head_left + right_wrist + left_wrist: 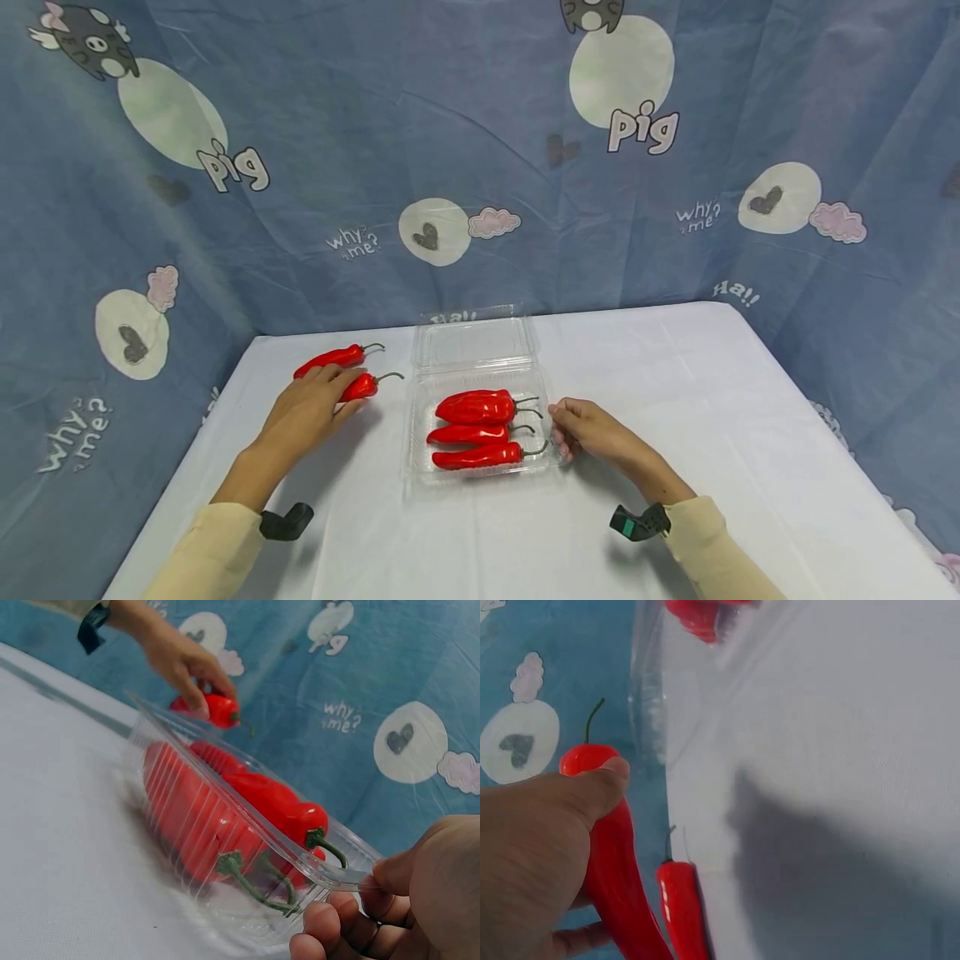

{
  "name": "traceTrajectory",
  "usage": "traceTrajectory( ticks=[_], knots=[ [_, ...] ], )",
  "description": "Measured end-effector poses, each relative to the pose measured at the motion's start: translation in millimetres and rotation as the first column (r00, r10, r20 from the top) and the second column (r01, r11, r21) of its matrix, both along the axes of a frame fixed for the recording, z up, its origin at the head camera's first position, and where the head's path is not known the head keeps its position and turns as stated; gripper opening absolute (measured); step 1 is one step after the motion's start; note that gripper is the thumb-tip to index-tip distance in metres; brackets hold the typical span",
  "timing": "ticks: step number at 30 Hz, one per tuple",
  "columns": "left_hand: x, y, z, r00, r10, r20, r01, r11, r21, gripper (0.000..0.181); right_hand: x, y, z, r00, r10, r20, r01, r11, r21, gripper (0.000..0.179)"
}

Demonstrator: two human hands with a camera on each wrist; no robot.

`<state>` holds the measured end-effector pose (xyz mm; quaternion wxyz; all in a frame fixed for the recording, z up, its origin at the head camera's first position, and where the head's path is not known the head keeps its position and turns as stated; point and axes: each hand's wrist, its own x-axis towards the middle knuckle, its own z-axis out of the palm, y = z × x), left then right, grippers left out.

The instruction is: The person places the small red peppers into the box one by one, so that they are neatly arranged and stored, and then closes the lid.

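My left hand (pixel 311 408) grips a red chili pepper (pixel 611 847) near its stem end, thumb across the top, with the green stem pointing away. Close behind it, another red chili pepper (pixel 333 358) lies at the table's far left. At the middle, an open clear plastic container (pixel 420 467) holds several red peppers (pixel 480 457), stems pointing right. My right hand (pixel 592 429) pinches the container's right rim between thumb and fingers, as the right wrist view shows up close.
The container's hinged lid (pixel 474 343) lies folded back toward the curtain. A white cloth covers the table (pixel 675 375). A blue printed curtain (pixel 480 150) hangs behind and along the sides.
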<state>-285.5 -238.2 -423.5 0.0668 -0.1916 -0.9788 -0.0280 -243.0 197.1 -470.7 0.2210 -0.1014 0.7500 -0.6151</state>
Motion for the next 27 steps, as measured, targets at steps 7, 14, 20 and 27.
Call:
traceTrajectory(
  ticks=[7,14,20,27],
  knots=[
    [6.3,13.1,5.8,0.999,-0.039,-0.005,0.039,0.997,0.061,0.059,0.1,-0.5,-0.7,1.0,-0.004,-0.003,0.004,1.0,0.011,0.03],
    [12.5,31.3,12.5,0.997,-0.077,-0.002,0.077,0.989,0.123,0.057,0.1,-0.5,-0.1,1.0,-0.002,-0.001,0.002,1.0,0.003,0.031],
    [20.8,49.4,19.5,0.994,-0.113,0.003,0.111,0.982,0.151,0.057,0.0,0.1,-0.3,1.0,-0.004,0.006,0.004,1.0,-0.002,0.033],
    [29.0,70.2,24.3,0.992,-0.118,0.05,0.109,0.98,0.165,0.058,-0.3,0.8,-0.3,1.0,-0.001,0.01,0.001,1.0,-0.004,0.033]
  ],
)
